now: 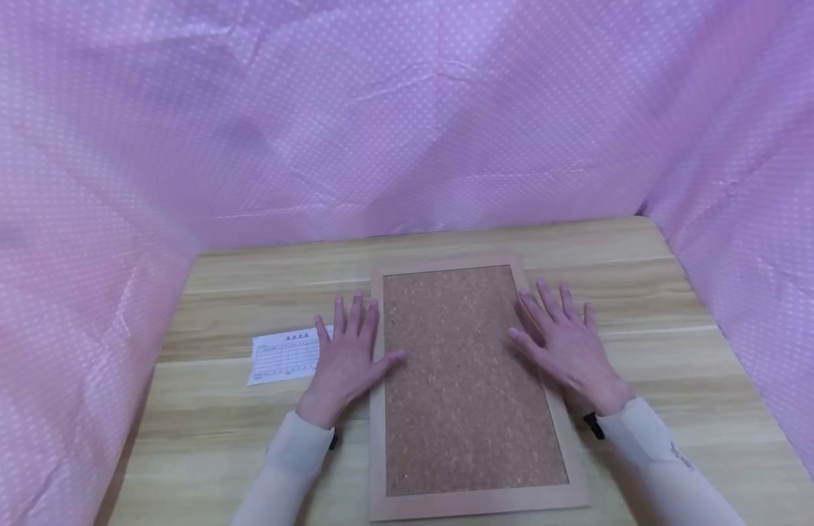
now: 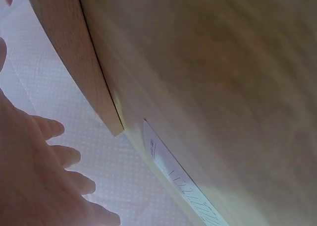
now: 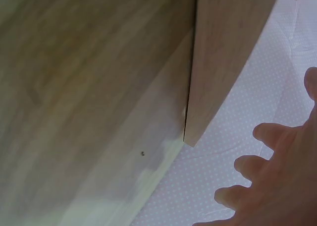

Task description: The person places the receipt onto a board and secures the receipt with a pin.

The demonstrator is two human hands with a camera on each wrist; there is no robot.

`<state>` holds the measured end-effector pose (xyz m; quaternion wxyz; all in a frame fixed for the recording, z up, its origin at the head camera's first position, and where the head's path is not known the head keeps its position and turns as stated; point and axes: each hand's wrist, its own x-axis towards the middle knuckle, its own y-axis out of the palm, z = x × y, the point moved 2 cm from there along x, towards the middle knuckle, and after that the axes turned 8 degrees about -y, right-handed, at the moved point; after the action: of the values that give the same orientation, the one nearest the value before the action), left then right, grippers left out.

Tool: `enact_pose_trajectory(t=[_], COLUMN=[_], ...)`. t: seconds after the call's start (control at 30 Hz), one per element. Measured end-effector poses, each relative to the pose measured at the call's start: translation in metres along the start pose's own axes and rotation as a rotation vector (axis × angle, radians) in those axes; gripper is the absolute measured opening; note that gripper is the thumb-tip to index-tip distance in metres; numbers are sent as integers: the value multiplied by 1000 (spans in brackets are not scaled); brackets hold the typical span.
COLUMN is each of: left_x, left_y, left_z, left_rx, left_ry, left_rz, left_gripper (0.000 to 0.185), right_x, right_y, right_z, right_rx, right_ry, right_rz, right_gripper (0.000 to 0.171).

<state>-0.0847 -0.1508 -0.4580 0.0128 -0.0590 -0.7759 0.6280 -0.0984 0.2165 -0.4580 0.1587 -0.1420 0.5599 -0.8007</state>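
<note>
A cork board (image 1: 469, 380) in a pale wooden frame lies lengthwise on the table. My left hand (image 1: 344, 361) is over its left edge, fingers spread and the thumb reaching across the frame. On the opposite side my right hand (image 1: 568, 351) spreads its fingers, with thumb and index over the right edge. Neither hand grips anything; whether they touch the frame I cannot tell. A printed paper form (image 1: 285, 358) with a ruled grid lies left of the board, its right end behind the left hand. Both wrist views show the frame's side edge (image 2: 79, 57) beside straight fingers.
The wood-grain table (image 1: 657, 314) extends on both sides of the board. Pink polka-dotted cloth (image 1: 407, 146) hangs behind it and along both sides. A small dark mark (image 3: 142, 153) shows on the tabletop in the right wrist view.
</note>
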Motion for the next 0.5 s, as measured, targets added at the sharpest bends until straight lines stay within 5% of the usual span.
enact_pose_trajectory(t=[0.5], left_x=[0], left_y=[-3], left_z=[1], left_rx=[-8], left_ry=[-7], left_rz=[-23], left_gripper=[102], right_x=[-3], right_y=[2], right_z=[2], right_rx=[28], right_ry=[-14], right_rz=[7], right_gripper=[79])
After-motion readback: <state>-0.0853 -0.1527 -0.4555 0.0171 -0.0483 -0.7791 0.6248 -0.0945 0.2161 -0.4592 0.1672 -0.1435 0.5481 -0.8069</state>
